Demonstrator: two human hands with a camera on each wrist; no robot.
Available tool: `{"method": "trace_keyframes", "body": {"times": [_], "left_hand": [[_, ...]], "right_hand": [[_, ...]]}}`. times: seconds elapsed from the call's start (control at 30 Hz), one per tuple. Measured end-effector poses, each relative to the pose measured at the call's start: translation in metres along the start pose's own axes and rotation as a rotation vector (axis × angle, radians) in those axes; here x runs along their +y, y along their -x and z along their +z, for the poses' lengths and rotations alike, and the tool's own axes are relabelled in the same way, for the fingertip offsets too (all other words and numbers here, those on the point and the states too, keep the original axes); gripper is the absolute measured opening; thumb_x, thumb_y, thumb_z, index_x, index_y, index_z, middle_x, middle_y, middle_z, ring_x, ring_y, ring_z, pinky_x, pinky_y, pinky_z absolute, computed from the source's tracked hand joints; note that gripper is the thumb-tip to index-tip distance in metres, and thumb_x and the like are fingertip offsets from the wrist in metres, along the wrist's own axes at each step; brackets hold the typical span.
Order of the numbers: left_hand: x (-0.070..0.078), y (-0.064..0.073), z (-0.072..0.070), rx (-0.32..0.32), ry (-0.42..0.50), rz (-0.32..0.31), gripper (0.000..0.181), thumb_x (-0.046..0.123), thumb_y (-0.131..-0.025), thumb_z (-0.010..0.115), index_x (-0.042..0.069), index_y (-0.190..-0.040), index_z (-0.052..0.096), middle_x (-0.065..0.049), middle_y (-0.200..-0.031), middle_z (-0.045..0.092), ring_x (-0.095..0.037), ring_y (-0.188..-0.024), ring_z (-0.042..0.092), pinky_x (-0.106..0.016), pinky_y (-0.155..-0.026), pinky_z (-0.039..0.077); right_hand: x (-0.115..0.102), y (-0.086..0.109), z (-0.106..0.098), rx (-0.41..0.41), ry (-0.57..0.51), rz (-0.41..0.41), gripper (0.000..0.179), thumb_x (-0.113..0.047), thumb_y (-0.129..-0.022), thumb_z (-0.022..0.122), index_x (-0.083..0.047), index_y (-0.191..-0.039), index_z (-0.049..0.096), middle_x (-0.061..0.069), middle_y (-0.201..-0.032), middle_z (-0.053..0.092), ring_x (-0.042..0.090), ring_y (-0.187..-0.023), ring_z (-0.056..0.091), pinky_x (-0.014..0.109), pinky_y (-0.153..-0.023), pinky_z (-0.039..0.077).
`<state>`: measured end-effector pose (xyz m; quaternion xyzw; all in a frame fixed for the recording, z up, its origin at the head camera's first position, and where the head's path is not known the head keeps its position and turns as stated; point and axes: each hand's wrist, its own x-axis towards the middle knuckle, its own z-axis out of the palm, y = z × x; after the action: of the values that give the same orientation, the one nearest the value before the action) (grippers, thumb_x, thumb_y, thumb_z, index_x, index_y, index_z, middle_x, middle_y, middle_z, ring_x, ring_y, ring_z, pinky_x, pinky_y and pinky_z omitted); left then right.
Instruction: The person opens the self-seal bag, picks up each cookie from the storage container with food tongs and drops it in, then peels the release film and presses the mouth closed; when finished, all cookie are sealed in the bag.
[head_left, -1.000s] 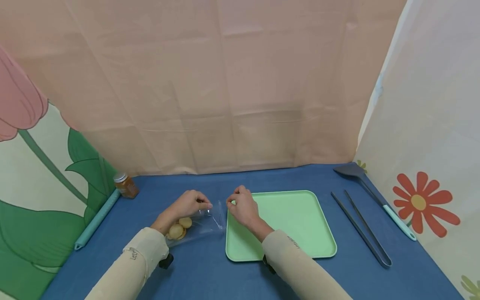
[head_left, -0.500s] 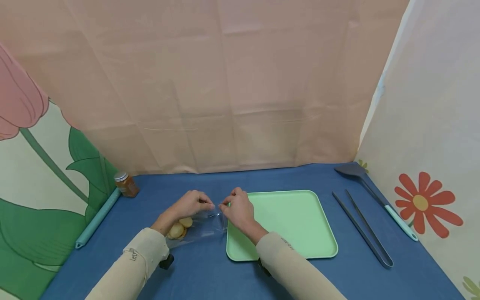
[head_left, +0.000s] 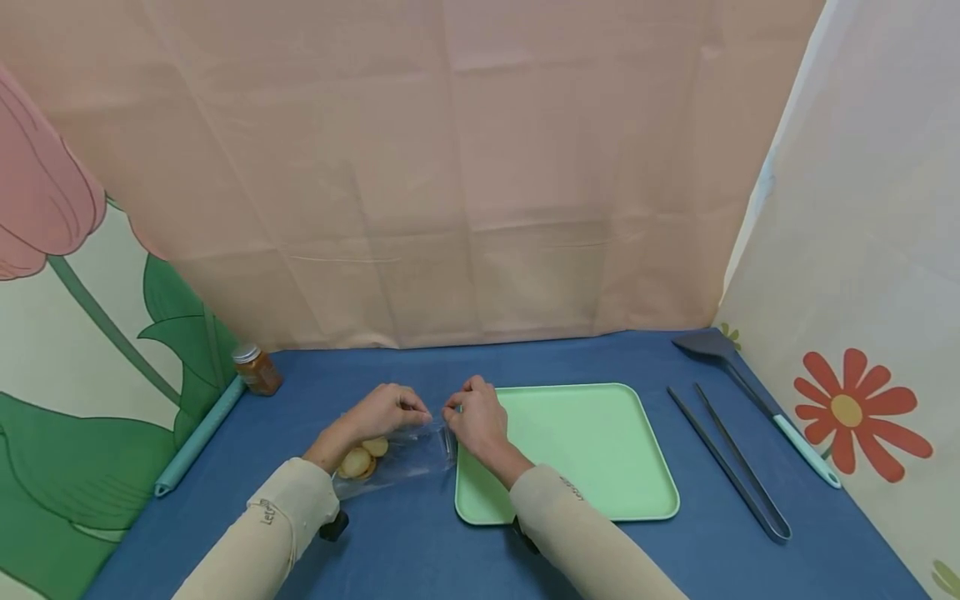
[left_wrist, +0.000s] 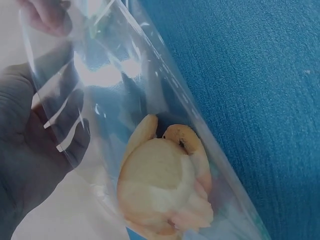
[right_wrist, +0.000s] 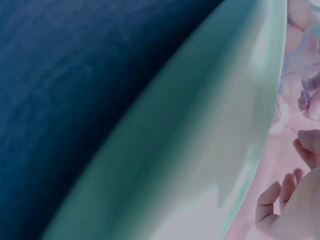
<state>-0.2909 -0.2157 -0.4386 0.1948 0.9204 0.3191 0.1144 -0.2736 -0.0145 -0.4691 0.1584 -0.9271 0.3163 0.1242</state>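
A clear plastic bag (head_left: 420, 460) lies just left of the green tray, holding several round, pale-yellow food pieces (left_wrist: 155, 175) with browned edges. My left hand (head_left: 382, 412) pinches the bag's upper edge between thumb and fingers; in the left wrist view the film overlaps the palm and the food sits low in the bag. Opposite it, my right hand (head_left: 480, 421) pinches the bag near its mouth with thumb and forefinger. Its other fingers (right_wrist: 270, 202) are bent in the right wrist view. The fingertips of both hands are close together.
The light-green tray (head_left: 577, 454) lies under my right forearm. Tongs (head_left: 727, 462) and a spatula with a pale-blue handle (head_left: 757, 404) lie to the right. At the far left are a spice jar with a metal lid (head_left: 257, 371) and a teal roll (head_left: 201, 437).
My right hand has moved left from the tray's edge to the bag's mouth, bringing its fingertips near the left hand's. The left hand stays almost in place on the bag.
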Motion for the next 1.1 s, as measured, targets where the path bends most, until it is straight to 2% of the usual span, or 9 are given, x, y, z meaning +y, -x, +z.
{"method": "trace_keyframes", "body": {"times": [0.27,0.47,0.57,0.7,0.93,1.1], "left_hand": [[-0.0010,-0.0002,-0.0013,0.009,-0.008,-0.006,0.017,0.028,-0.097,0.068,0.017,-0.100,0.080,0.002,-0.101,0.072,-0.012,-0.086,0.064,-0.033,-0.072,0.053],[-0.0020,-0.0007,-0.0011,0.034,0.001,-0.066,0.017,0.029,-0.097,0.068,0.017,-0.101,0.080,0.001,-0.103,0.072,-0.012,-0.089,0.064,-0.032,-0.075,0.053],[-0.0033,-0.0018,0.0002,0.038,-0.001,-0.075,0.016,0.028,-0.097,0.069,0.017,-0.101,0.080,0.001,-0.104,0.072,-0.013,-0.089,0.064,-0.032,-0.074,0.053],[-0.0056,-0.0034,0.0013,0.041,-0.014,-0.073,0.015,0.028,-0.096,0.069,0.018,-0.100,0.080,0.001,-0.102,0.073,-0.014,-0.088,0.065,-0.032,-0.072,0.052],[-0.0081,-0.0032,0.0008,0.034,0.000,-0.051,0.018,0.029,-0.098,0.066,0.018,-0.102,0.079,0.001,-0.100,0.074,-0.014,-0.082,0.063,-0.033,-0.069,0.050],[-0.0095,-0.0038,0.0007,0.032,0.012,-0.051,0.019,0.030,-0.099,0.065,0.018,-0.103,0.079,-0.001,-0.101,0.074,-0.017,-0.083,0.063,-0.033,-0.070,0.049]], "right_hand": [[0.0029,0.0010,0.0002,0.019,-0.037,-0.021,0.010,-0.023,-0.093,0.073,-0.020,-0.091,0.082,0.000,-0.099,0.054,0.015,-0.085,0.043,0.022,-0.053,0.035],[0.0058,0.0027,0.0003,0.022,-0.111,-0.042,0.011,-0.021,-0.094,0.072,-0.016,-0.094,0.082,-0.001,-0.102,0.053,0.015,-0.089,0.045,0.020,-0.055,0.035],[0.0072,0.0041,0.0005,0.021,-0.124,-0.068,0.012,-0.020,-0.094,0.071,-0.015,-0.095,0.082,-0.001,-0.102,0.053,0.015,-0.090,0.045,0.019,-0.056,0.036],[0.0077,0.0051,0.0013,0.024,-0.128,-0.097,0.013,-0.020,-0.095,0.071,-0.014,-0.095,0.082,0.000,-0.103,0.053,0.015,-0.090,0.045,0.019,-0.057,0.036],[0.0068,0.0045,0.0018,0.010,-0.161,-0.068,0.015,-0.023,-0.096,0.070,-0.014,-0.097,0.081,-0.001,-0.103,0.052,0.014,-0.091,0.044,0.019,-0.058,0.035],[0.0081,0.0043,0.0019,0.022,-0.189,-0.079,0.014,-0.022,-0.095,0.070,-0.013,-0.096,0.081,-0.001,-0.102,0.052,0.014,-0.089,0.044,0.019,-0.058,0.036]]}}
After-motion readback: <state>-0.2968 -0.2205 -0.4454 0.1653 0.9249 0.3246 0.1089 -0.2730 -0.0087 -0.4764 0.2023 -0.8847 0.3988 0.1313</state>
